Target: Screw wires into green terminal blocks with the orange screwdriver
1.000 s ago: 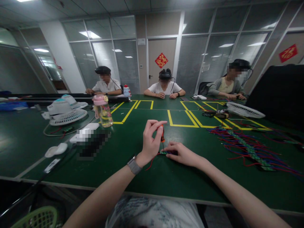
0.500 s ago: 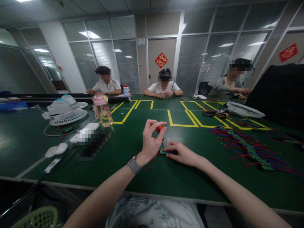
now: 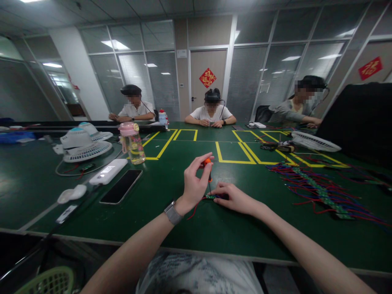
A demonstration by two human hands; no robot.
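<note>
My left hand (image 3: 195,178) grips an orange and black screwdriver (image 3: 210,175) by its handle, thumb and fingers closed round the top. The screwdriver stands nearly upright, its thin shaft reaching down to a small green circuit board (image 3: 210,197) on the table. My right hand (image 3: 232,197) pinches the board's right end, its fingertips partly hiding it. From the board's left side a red wire (image 3: 193,210) trails toward me. Whether the tip sits in a screw is too small to tell.
On the right lies a row of wired circuit boards (image 3: 324,192). A phone (image 3: 121,187), a white power bank (image 3: 108,171), a pink-lidded bottle (image 3: 134,147) and white fans (image 3: 87,150) occupy the left. Several people sit across the green table (image 3: 171,228), which bears yellow tape (image 3: 235,161).
The fingers of my left hand have shifted slightly around the screwdriver's handle, which stays over the board. My right hand has hardly moved. The person at the right has moved an arm.
</note>
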